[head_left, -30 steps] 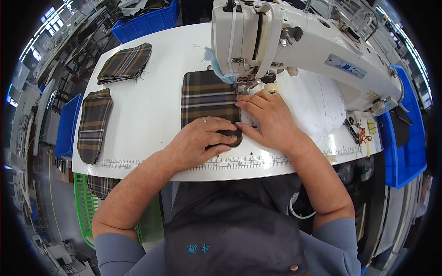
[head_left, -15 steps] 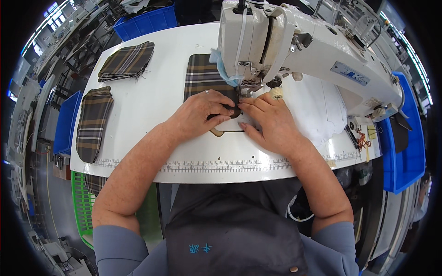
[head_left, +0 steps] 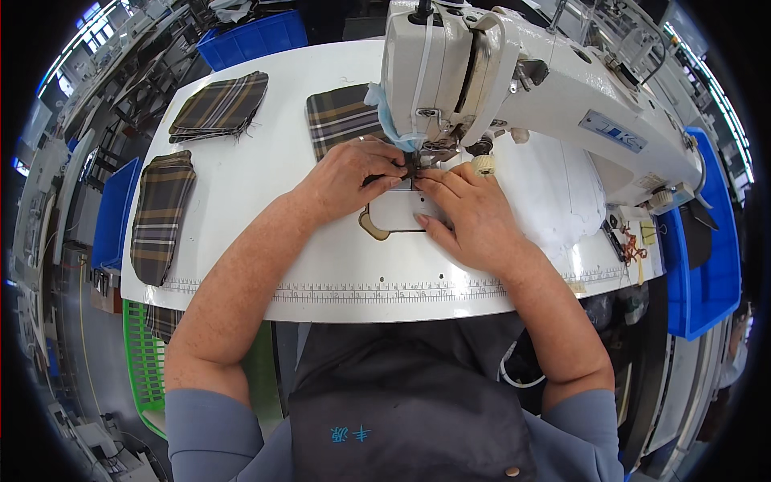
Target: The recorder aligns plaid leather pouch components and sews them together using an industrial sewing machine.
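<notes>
A dark plaid fabric piece [head_left: 340,116] lies under the head of a white sewing machine [head_left: 430,80], slanting from the far left toward the needle. My left hand [head_left: 359,175] is closed in a pinch on its near edge, just left of the presser foot [head_left: 418,165]. My right hand [head_left: 471,210] lies palm down right of the foot, fingers stretched forward and thumb apart; its fingertips are at the needle area by the fabric's edge. Hands and machine head hide the stitching spot. A light blue cloth [head_left: 387,120] hangs on the machine head's left side.
Plaid fabric stacks lie at the far left [head_left: 218,106] and left edge [head_left: 163,217] of the white table [head_left: 241,181]. Blue bins stand behind [head_left: 255,40], left [head_left: 117,213] and right [head_left: 707,273]. A green basket [head_left: 144,361] sits below. Small tools [head_left: 630,241] lie at right.
The fabric piece has turned, its far end swinging left and its near end drawing away from me. My left hand has shifted slightly away with it. My right hand has barely moved.
</notes>
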The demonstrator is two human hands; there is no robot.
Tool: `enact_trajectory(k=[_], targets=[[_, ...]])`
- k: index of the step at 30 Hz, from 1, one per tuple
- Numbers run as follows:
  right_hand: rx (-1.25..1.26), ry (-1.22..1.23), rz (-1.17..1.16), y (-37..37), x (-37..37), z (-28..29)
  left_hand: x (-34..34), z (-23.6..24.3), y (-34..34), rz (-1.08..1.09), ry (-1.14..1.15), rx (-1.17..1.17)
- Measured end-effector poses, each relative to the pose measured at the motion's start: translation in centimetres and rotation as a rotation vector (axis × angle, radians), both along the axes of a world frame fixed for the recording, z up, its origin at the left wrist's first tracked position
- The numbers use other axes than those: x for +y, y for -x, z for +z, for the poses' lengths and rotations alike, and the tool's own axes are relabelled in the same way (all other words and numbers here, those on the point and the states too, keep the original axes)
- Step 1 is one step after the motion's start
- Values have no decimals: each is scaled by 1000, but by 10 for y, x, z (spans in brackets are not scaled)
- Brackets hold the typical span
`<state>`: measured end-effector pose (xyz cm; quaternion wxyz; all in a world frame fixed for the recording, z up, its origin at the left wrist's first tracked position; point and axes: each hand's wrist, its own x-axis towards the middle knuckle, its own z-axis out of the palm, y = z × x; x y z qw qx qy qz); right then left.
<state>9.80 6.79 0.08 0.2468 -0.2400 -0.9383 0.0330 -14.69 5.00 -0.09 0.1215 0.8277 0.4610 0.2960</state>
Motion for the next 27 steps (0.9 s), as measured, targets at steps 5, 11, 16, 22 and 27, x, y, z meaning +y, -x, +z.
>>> enact_trajectory(k=[5, 11, 16, 22, 27], targets=[[4, 15, -40, 1, -3, 3, -5, 2, 1, 8, -5, 48], [-48, -3, -43, 0, -1, 2, -18, 2, -11, 0, -75, 76], [-11, -15, -22, 1, 0, 1, -33, 2, -18, 0, -32, 98], [-10, -8, -15, 0, 0, 0, -54, 3, -19, -24, -10, 38], [-9, -2, -13, -1, 0, 1, -60, 2, -11, -114, 203, -93]])
